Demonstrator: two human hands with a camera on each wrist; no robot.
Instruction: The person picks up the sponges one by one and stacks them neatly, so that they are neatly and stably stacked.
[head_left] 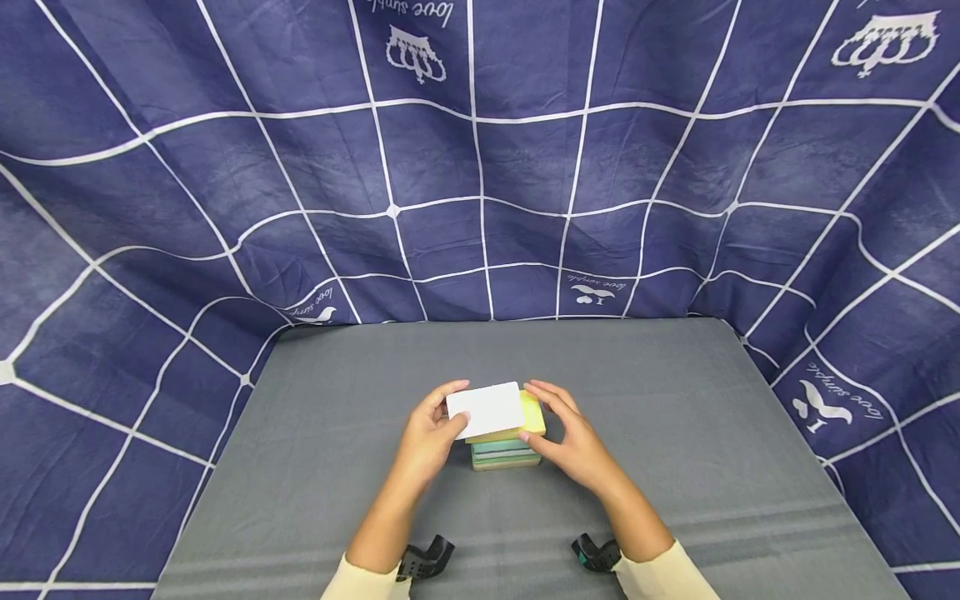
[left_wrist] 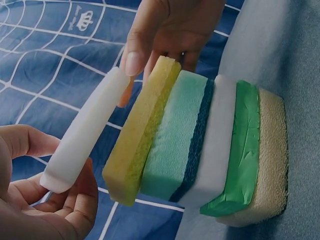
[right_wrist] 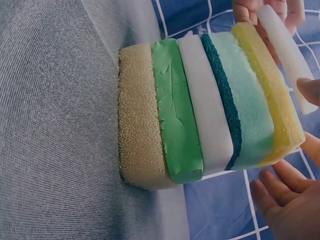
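Observation:
My left hand (head_left: pixel 429 431) pinches one end of a white sponge block (head_left: pixel 487 410), thumb on its upper face and fingers below. The block is held tilted above a stack, with a gap under it in the wrist views. Topmost in the stack is a yellow sponge (left_wrist: pixel 142 132). Beneath it lie a mint sponge (left_wrist: pixel 175 135) with a dark teal scouring layer, another white block (right_wrist: pixel 205 105), a wrinkled green block (right_wrist: pixel 175 110) and a porous tan sponge (right_wrist: pixel 140 115). My right hand (head_left: pixel 572 442) is spread beside the yellow sponge's right end, thumb near its corner, gripping nothing.
The stack stands on a table covered in grey cloth (head_left: pixel 360 367). A dark blue curtain (head_left: pixel 525 167) with white grid lines hangs behind and along both sides. Black wrist cameras (head_left: pixel 426 558) are worn on both wrists.

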